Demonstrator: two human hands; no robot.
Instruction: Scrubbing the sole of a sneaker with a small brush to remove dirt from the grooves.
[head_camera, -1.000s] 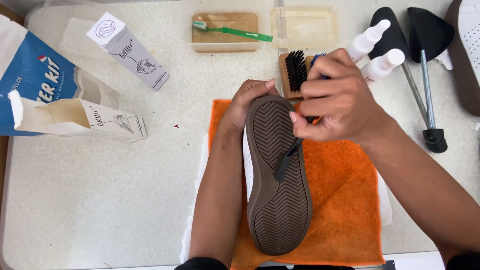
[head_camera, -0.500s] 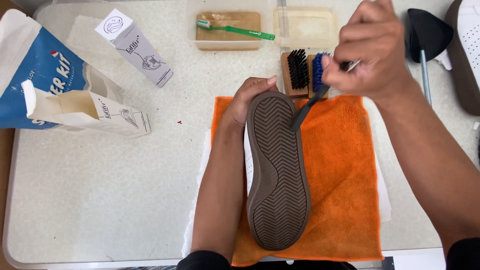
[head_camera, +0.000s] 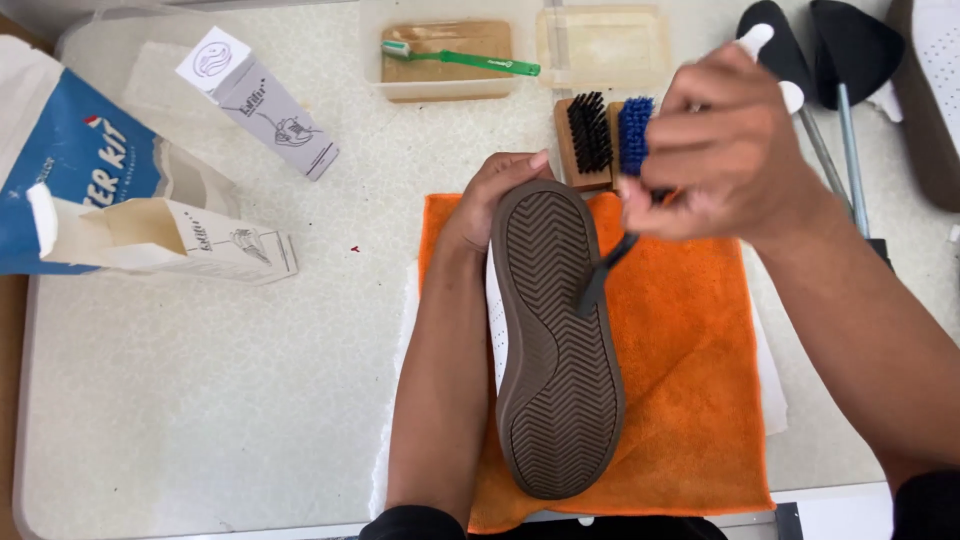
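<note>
The shoe (head_camera: 555, 340) is lying sole-up over the orange cloth (head_camera: 680, 400) on the worktop (head_camera: 200, 400), its grey-brown ribbed sole facing the camera and only a sliver of perforated white upper showing along its left edge. The left hand (head_camera: 495, 195) is gripping the shoe at its far end; the fingers are curling behind the toe, so most of them are hidden by the sole. The right hand (head_camera: 725, 150) is hovering above the cloth, closed around a dark thin tool (head_camera: 600, 275) whose tip is resting on the sole; the hand is blurred, and the tool's upper part is disappearing inside the grip, so its kind is hard to make out. Just beyond the shoe, a black-bristled brush (head_camera: 588, 135) and a blue-bristled brush (head_camera: 635, 135) are sitting side by side, the blue one partly covered by the right hand. A green toothbrush (head_camera: 460, 60) is lying in a clear tray (head_camera: 375, 50). Two white cartons (head_camera: 258, 100) are lying to the left, and a blue and white bag (head_camera: 60, 160) is being cut off by the left edge.
</note>
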